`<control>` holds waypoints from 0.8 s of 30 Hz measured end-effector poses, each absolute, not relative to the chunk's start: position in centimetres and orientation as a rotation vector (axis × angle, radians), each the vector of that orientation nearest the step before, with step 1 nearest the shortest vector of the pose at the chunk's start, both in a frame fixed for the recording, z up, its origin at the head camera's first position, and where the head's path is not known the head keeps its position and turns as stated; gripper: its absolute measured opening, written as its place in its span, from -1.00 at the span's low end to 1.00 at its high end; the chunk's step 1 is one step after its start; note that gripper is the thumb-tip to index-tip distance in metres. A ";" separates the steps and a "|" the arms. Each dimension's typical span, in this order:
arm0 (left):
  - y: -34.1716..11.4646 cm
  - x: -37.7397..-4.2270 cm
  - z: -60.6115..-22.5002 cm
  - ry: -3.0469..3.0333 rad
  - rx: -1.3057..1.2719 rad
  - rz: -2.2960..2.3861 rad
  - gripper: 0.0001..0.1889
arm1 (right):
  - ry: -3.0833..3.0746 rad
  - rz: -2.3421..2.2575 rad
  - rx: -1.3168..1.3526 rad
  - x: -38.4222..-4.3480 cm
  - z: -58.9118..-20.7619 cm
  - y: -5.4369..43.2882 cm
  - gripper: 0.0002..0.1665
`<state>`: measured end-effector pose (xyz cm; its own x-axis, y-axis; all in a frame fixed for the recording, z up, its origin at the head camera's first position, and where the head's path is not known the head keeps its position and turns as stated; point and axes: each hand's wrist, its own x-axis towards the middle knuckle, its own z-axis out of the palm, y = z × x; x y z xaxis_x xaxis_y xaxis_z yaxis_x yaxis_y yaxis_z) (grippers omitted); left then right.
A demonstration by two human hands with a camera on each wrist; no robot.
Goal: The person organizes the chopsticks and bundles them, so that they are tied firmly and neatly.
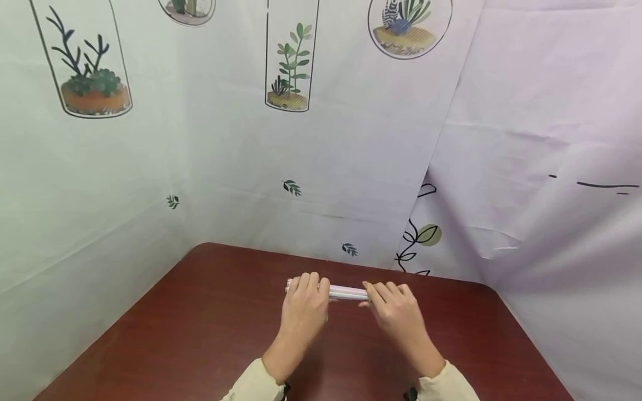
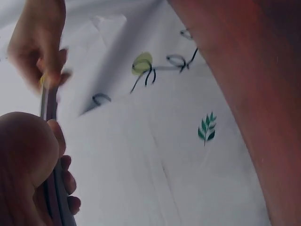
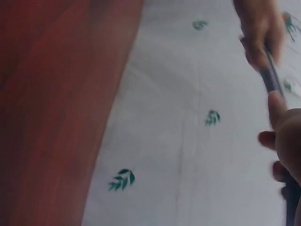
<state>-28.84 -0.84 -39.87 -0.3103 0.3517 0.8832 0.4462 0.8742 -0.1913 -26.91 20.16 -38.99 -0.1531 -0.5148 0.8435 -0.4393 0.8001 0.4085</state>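
Both hands hold a slim, pale striped stick-like thing, raised above the tabletop and lying nearly level. Its kind cannot be made out. My left hand grips it towards the left end, fingers wrapped over the top, and a small light tip sticks out past them. Around the right end curl the fingers of my right hand. A short striped stretch shows between the hands. In the left wrist view the stick looks grey-purple and ridged, with a spot of yellow by the far hand. The right wrist view is blurred.
A dark red-brown wooden table with rounded far corners lies below the hands. White cloth printed with plants in glass jars and small leaves hangs behind it and along both sides. On the right the cloth is creased.
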 end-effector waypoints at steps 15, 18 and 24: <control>-0.2 -28.4 -40.0 -1.913 -0.639 -0.111 -0.83 | -1.794 -0.090 0.864 -26.5 -38.2 19.9 -0.52; -0.1 -28.3 -40.1 -1.947 -0.643 -0.096 -0.80 | -1.829 -0.101 0.865 -26.5 -38.4 19.5 -0.48; -0.1 -28.2 -40.1 -1.969 -0.625 -0.110 -0.72 | -1.884 -0.094 0.797 -26.2 -38.1 20.0 -0.36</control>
